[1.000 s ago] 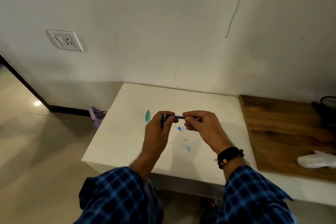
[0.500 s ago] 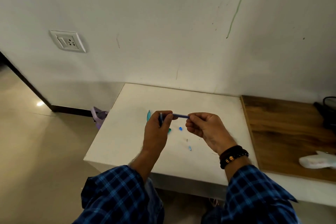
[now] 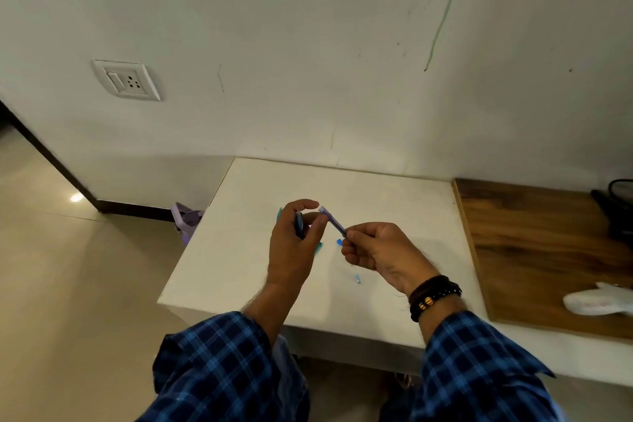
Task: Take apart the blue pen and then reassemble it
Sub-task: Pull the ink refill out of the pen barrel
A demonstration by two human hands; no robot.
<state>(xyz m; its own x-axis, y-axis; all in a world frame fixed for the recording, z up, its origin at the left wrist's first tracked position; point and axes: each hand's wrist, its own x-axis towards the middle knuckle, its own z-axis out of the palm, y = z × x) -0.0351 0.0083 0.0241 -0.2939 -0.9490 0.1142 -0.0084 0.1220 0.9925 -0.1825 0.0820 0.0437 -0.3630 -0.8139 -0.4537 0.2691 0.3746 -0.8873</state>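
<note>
Pulling apart, mid-air over the table [image 3: 239, 250]. My right hand [image 3: 380, 255] pinches the barrel [image 3: 333, 223] at its near end, thumb and forefinger clamped on it, with the far end tilted up toward my left thumb. My left hand [image 3: 291, 250] has its fingers curled round a dark piece [image 3: 299, 224], forefinger arched over the top. That piece looks just beside the barrel's free end, but I can't tell if they touch. Change: a second ago both hands held one level line, barrel and dark piece joined, and it was still in line half a second ago. Now the barrel is angled and its end shows bare, out of the dark piece, so I judge that joint has just come loose. Lying on the table under my hands are a blue bit [image 3: 339, 242], a second bit [image 3: 357, 278] nearer me, and a teal piece [image 3: 319, 248] peeking out beside my left palm. Take-apart looks nearly done; reassembly hasn't started. Whether a refill still sits in the barrel is too small to tell. Small loose bits could roll off.
</note>
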